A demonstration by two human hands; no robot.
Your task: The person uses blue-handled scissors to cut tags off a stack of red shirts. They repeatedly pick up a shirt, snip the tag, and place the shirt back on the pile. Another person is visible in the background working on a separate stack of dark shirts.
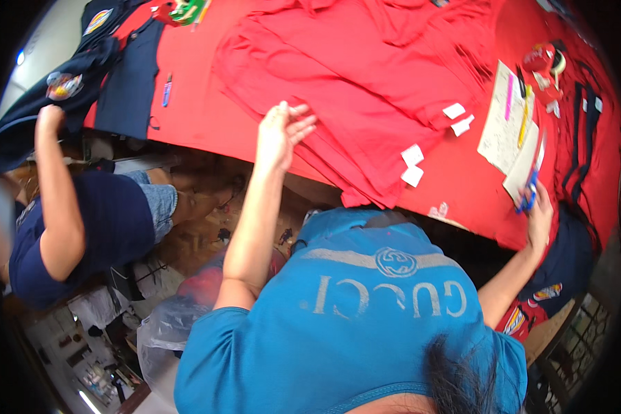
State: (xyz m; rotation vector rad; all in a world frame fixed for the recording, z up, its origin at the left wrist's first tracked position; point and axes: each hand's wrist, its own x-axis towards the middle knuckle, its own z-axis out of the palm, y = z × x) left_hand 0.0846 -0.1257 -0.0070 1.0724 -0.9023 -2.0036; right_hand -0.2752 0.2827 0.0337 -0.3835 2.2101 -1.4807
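Scissors (529, 196) with blue handles sit in the right hand (541, 217), its fingers closed around the loops, blades pointing away from the body. The near edge of the red-covered table (455, 179) runs just below that hand, and red surface shows to its left as far as the heap of red garments (366, 76). By the heap's left margin the left hand (283, 131) is loosely spread, holding nothing; I can't tell whether it touches the cloth. More red tabletop shows to its left.

Below and between the hands, the teal T-shirt (386, 290) carries large pale lettering and a round emblem. White labels (412, 154) poke out of the heap between the hands in two pairs, their print too small to read. Just up and left of the right hand lies a paper sheet (495, 121) with handwriting I can't make out, a pink marker (509, 98) and a yellow pen (526, 119) upon it.

Farther beyond the right hand stands a red tape dispenser (539, 56). Well left of the left hand, a co-worker's hand (50, 117) is at a navy garment (93, 65) bearing a coloured patch.
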